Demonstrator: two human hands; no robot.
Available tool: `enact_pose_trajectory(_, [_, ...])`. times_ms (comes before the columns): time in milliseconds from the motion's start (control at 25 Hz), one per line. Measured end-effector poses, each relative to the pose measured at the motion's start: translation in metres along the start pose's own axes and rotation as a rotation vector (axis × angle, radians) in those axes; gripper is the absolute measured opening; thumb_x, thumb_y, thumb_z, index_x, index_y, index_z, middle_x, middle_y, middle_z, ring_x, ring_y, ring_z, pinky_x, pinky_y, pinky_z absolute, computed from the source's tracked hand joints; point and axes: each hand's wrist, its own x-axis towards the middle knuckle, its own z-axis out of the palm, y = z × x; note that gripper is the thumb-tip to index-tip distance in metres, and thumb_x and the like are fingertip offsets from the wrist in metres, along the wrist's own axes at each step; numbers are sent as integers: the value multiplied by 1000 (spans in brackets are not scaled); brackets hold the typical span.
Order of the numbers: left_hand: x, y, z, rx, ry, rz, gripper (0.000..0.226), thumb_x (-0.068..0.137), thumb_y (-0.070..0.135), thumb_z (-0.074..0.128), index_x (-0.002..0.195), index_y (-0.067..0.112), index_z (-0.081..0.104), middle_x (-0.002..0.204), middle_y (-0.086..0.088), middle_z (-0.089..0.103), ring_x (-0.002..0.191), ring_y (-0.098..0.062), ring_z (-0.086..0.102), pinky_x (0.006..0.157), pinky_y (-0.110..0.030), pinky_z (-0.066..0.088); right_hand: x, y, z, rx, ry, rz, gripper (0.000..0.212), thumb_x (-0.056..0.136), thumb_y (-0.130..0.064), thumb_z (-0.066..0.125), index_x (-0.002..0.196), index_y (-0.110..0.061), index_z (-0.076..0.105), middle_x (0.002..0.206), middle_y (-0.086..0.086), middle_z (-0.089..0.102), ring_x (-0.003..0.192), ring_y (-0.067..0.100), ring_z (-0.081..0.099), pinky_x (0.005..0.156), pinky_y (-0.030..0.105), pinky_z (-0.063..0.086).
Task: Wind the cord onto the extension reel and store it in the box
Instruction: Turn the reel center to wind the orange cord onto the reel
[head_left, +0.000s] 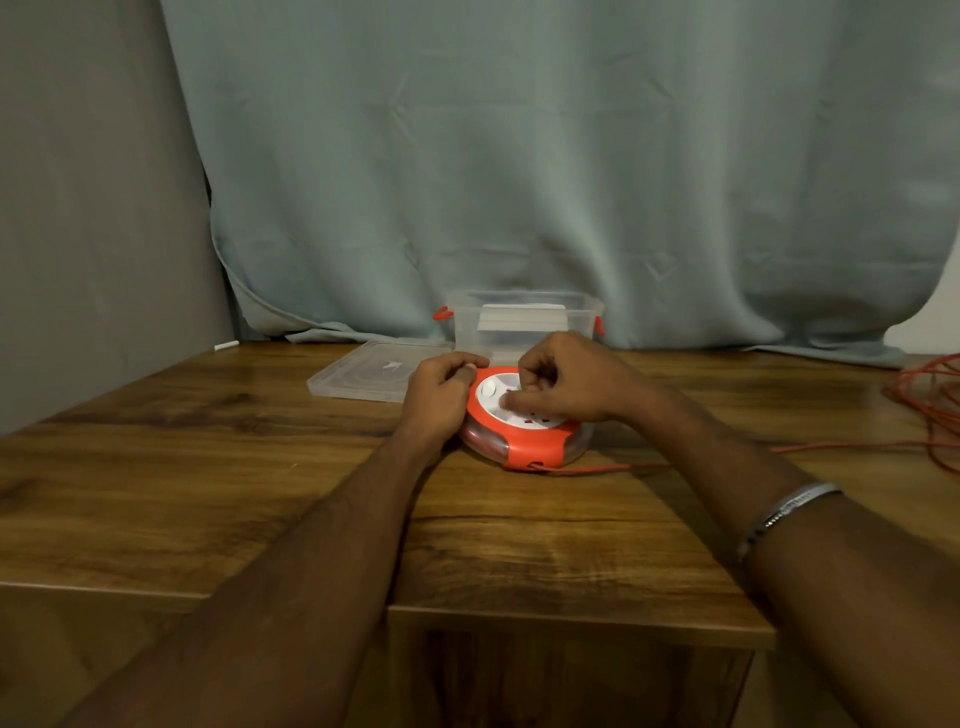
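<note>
The cord (924, 415) lies heaped loose at the bench's (208, 467) right edge; I judge it could snag or kink as it feeds in. The box (524, 322) stands open behind, apart. The reel (524, 431) sits between both hands: left hand (441, 395) grips its rim, right hand (566, 379) curls fingers onto its white top.
</note>
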Motion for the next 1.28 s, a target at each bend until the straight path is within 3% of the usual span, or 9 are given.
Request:
enact_pose_trajectory(80, [-1, 1, 0, -30, -12, -2, 26, 99, 8, 50, 106, 12, 75, 108, -9, 74, 97, -21, 70, 86, -36, 59, 0, 8, -8, 90, -18, -27, 13, 67, -22, 74, 77, -23, 66, 74, 1, 71, 51, 7, 50, 55, 32, 42])
enact_pose_trajectory(200, [0, 1, 0, -30, -41, -3, 26, 99, 8, 50, 105, 13, 75, 109, -10, 74, 98, -23, 70, 85, -34, 59, -1, 17, -16, 177, -158, -14, 49, 61, 2, 74, 103, -24, 66, 105, 13, 73, 54, 13, 50, 51, 37, 44])
enact_pose_trajectory(320, [0, 0, 0, -23, -58, -16, 27, 101, 11, 49, 105, 17, 75, 112, -9, 73, 100, -25, 70, 88, -40, 60, -1, 20, -19, 238, -227, -19, 55, 68, 13, 74, 114, -15, 65, 117, 2, 75, 53, 12, 49, 50, 22, 44])
enact_pose_trajectory(520, [-2, 2, 0, 2, -65, -22, 28, 103, 14, 47, 112, 16, 73, 117, -7, 71, 102, -23, 69, 86, -38, 61, 0, 25, -23, 302, -266, 25, 64, 72, 7, 79, 122, -18, 49, 122, 1, 76, 61, 19, 48, 53, 24, 46])
enact_pose_trajectory(640, [-2, 2, 0, 7, -66, -31, 28, 103, 14, 47, 114, 15, 72, 116, -7, 71, 100, -22, 69, 79, -32, 61, -1, 26, -24, 292, -285, 22, 66, 70, -5, 83, 117, -28, 45, 122, 1, 75, 58, 10, 53, 55, 26, 48])
enact_pose_trajectory(760, [-2, 2, 0, -1, -59, -41, 28, 103, 14, 47, 115, 13, 72, 115, -7, 71, 96, -20, 70, 72, -28, 59, -1, 22, -24, 250, -263, 40, 67, 72, -6, 88, 118, -25, 44, 119, 0, 75, 62, 7, 56, 57, 24, 51])
enact_pose_trajectory(880, [-1, 2, 0, -10, -52, -47, 28, 103, 14, 47, 114, 14, 73, 113, -8, 72, 97, -22, 71, 76, -33, 61, -3, 18, -22, 213, -230, 24, 62, 70, -10, 91, 108, -29, 45, 109, 0, 74, 63, -2, 59, 58, 23, 49])
enact_pose_trajectory(1080, [-2, 2, -1, -27, -30, -31, 25, 101, 12, 49, 106, 14, 74, 109, -9, 73, 96, -23, 70, 80, -35, 61, -2, 9, -9, 31, -171, 4, 33, 76, -37, 86, 74, -22, 57, 67, -8, 58, 61, 7, 50, 61, 36, 43])
enact_pose_trajectory(1280, [-2, 2, -2, -14, -29, -19, 26, 101, 12, 49, 106, 13, 74, 110, -11, 73, 98, -25, 70, 83, -38, 61, 1, -2, 2, -81, -54, 4, 57, 80, -57, 77, 49, -16, 52, 43, -5, 50, 44, 8, 45, 54, 33, 39])
